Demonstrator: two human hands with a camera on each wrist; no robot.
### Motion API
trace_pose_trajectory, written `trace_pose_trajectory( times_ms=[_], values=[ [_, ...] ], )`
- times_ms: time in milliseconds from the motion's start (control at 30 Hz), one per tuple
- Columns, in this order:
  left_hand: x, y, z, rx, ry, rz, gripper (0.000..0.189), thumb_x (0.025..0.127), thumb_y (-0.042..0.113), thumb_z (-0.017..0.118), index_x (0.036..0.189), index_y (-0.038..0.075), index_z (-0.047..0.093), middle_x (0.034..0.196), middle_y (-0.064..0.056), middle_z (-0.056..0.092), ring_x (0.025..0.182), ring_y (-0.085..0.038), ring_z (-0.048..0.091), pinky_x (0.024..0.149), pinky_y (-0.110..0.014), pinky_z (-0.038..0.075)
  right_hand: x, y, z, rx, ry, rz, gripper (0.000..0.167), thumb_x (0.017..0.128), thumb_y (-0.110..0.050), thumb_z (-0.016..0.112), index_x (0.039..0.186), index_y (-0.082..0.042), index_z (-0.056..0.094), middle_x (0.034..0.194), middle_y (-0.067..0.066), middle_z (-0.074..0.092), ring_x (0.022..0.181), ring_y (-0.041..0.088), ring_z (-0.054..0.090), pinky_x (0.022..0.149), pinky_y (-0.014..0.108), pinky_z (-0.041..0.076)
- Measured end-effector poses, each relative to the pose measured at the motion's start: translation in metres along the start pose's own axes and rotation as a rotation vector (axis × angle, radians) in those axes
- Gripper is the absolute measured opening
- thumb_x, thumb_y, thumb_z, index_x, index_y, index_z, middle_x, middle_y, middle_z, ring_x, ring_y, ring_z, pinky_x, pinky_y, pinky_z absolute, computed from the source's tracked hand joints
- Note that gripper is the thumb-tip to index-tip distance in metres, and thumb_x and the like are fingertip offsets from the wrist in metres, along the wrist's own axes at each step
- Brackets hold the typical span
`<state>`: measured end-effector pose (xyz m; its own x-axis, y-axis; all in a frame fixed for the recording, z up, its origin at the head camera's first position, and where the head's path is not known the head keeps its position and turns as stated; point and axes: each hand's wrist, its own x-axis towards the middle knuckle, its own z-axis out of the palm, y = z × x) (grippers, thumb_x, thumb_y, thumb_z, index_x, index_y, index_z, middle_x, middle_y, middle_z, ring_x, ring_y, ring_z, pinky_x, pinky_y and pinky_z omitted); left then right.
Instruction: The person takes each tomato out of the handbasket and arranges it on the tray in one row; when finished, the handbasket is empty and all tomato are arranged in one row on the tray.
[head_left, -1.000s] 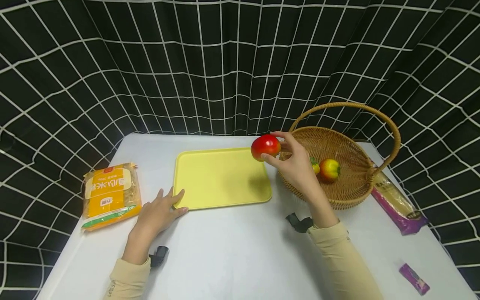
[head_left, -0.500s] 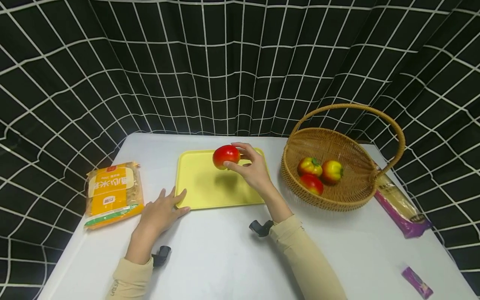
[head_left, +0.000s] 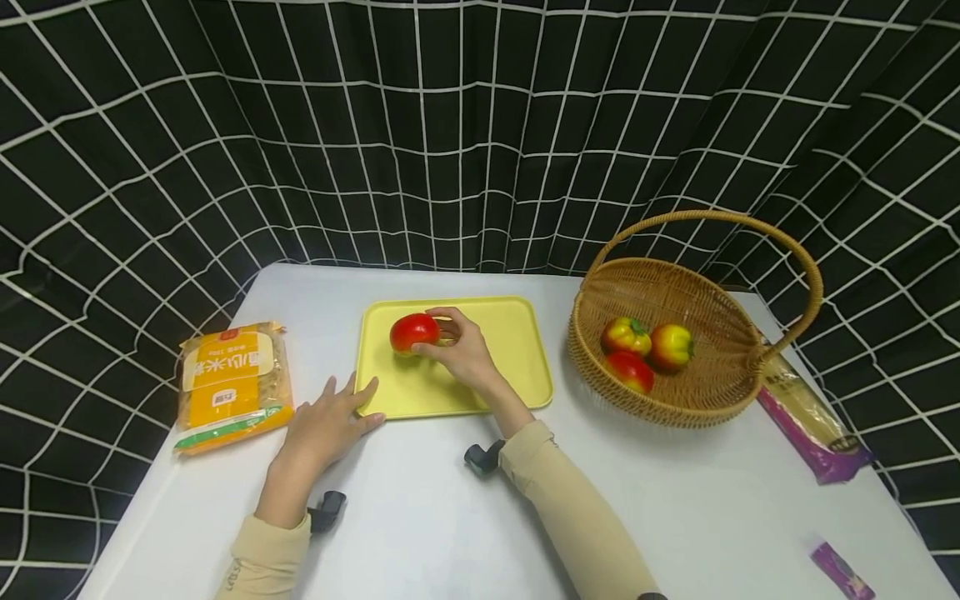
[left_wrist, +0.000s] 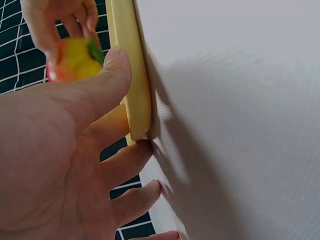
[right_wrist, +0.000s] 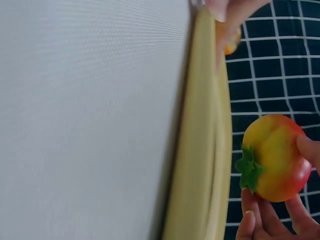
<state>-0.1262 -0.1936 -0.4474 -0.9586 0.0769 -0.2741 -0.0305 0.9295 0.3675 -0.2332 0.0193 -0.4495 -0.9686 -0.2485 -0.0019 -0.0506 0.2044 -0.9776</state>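
Observation:
My right hand (head_left: pixel 467 354) holds a glossy red-and-yellow tomato (head_left: pixel 412 332) between thumb and fingers, low over the left half of the yellow tray (head_left: pixel 517 350). The right wrist view shows the green leafy top of the tomato (right_wrist: pixel 275 160), with the thumb on one side and fingers (right_wrist: pixel 267 220) on the other. My left hand (head_left: pixel 324 429) lies with spread fingers at the tray's near left corner. In the left wrist view its thumb (left_wrist: pixel 117 67) rests against the rim of the tray (left_wrist: pixel 135 75), the other fingers along the corner.
A wicker basket (head_left: pixel 712 358) with a tall handle stands on the right, holding three similar tomatoes (head_left: pixel 671 347). Beside it lies a purple-and-gold packet (head_left: pixel 813 425). A small purple wrapper (head_left: pixel 842 569) is near the front right. An orange food bag (head_left: pixel 234 386) lies at left.
My right hand has carried the tomato leftward from beside the basket and lowered it over the tray. The left hand has stayed at the tray corner.

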Motion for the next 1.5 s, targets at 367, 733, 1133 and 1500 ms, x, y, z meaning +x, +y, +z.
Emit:
trace_pose_trajectory(
  times_ms=[367, 733, 1133, 1500],
  values=[
    [0.0, -0.001, 0.002, 0.015, 0.003, 0.011, 0.066, 0.104, 0.047, 0.063, 0.162, 0.02, 0.046, 0.171, -0.023, 0.033, 0.158, -0.057, 0.021, 0.118, -0.085, 0.024, 0.017, 0.008, 0.028, -0.041, -0.097, 0.075, 0.056, 0.09, -0.007, 0.085, 0.14, -0.012, 0.061, 0.145, 0.017, 0.065, 0.131, 0.035, 0.067, 0.112, 0.045, 0.057],
    [-0.001, 0.002, 0.0, 0.003, 0.002, 0.009, 0.065, 0.105, 0.048, 0.063, 0.161, 0.02, 0.047, 0.17, -0.023, 0.034, 0.158, -0.057, 0.022, 0.117, -0.085, 0.023, 0.017, 0.001, 0.041, -0.039, -0.141, 0.092, 0.056, 0.091, -0.004, 0.082, 0.14, -0.01, 0.059, 0.146, 0.018, 0.065, 0.133, 0.036, 0.066, 0.114, 0.046, 0.056],
    [-0.001, 0.0, -0.002, 0.006, -0.007, 0.005, 0.066, 0.105, 0.05, 0.061, 0.162, 0.02, 0.046, 0.17, -0.024, 0.033, 0.158, -0.058, 0.02, 0.117, -0.086, 0.022, 0.014, -0.006, 0.016, -0.105, -0.097, 0.063, 0.072, 0.088, -0.012, 0.087, 0.152, -0.012, 0.054, 0.156, 0.012, 0.058, 0.146, 0.035, 0.054, 0.123, 0.048, 0.046],
    [-0.002, 0.002, -0.002, 0.002, -0.004, 0.016, 0.067, 0.104, 0.048, 0.063, 0.161, 0.016, 0.047, 0.169, -0.025, 0.034, 0.158, -0.058, 0.021, 0.117, -0.085, 0.023, 0.002, -0.033, -0.042, -0.064, 0.021, -0.042, 0.074, 0.085, -0.012, 0.09, 0.15, -0.016, 0.057, 0.154, 0.011, 0.059, 0.143, 0.037, 0.055, 0.122, 0.048, 0.046]
  ],
)
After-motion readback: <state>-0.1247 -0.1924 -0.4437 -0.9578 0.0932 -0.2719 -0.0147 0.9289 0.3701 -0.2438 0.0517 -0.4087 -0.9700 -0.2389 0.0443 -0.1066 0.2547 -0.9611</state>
